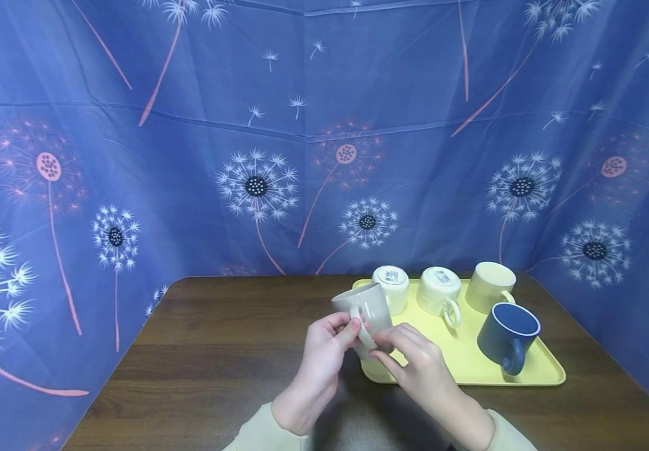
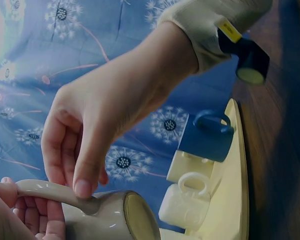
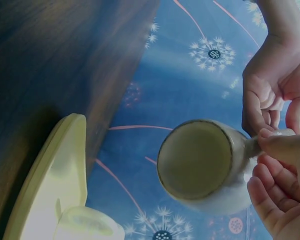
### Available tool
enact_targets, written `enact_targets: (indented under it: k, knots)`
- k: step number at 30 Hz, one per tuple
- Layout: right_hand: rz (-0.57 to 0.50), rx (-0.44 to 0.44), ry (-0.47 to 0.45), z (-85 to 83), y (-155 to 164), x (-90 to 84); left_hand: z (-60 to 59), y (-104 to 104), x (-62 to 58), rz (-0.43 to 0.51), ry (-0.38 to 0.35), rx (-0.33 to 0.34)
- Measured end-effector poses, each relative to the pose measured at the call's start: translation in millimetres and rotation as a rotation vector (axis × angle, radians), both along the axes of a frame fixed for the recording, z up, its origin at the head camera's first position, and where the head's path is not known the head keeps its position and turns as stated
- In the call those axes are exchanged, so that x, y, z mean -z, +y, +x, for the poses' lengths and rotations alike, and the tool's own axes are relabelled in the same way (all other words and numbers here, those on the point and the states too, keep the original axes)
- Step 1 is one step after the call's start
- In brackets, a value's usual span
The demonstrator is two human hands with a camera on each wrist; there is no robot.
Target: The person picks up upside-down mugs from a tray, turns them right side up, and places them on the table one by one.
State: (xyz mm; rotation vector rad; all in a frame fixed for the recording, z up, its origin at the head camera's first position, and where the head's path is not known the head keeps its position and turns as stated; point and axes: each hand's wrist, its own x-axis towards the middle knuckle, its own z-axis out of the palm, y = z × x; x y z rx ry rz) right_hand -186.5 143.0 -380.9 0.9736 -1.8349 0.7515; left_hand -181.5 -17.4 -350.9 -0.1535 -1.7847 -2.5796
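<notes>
A pale grey mug point(image 1: 378, 307) is held tilted above the tray's left edge, its handle towards me. My left hand point(image 1: 324, 351) grips the handle's upper part between thumb and fingers. With thumb and fingertips, my right hand point(image 1: 423, 363) pinches the handle's lower end near the base. In the left wrist view the right hand point(image 2: 105, 105) reaches across, its thumb on the handle beside the mug body point(image 2: 107, 220). The right wrist view shows a round, brown-edged end of the mug point(image 3: 195, 160), with the right hand point(image 3: 285, 185) at the handle.
A yellow tray point(image 1: 471, 369) lies on the brown wooden table point(image 1: 217, 351). On it stand two upside-down white mugs point(image 1: 438, 291), a cream mug point(image 1: 482, 291) and an upright dark blue mug point(image 1: 499, 338). A blue dandelion-print cloth point(image 1: 189, 188) hangs behind and at the sides.
</notes>
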Motion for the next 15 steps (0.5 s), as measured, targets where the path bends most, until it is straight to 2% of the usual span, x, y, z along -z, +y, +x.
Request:
enact_targets:
  k: [8,15]
  knots:
    - [-0.014,0.036,-0.006,-0.3,10.2,-1.9,-7.5,-10.3,4.9,-0.069,0.04,-0.014]
    - [-0.024,0.119,-0.017,-0.2,29.1,0.1,-16.6,-21.3,7.2,-0.122,0.052,-0.036]
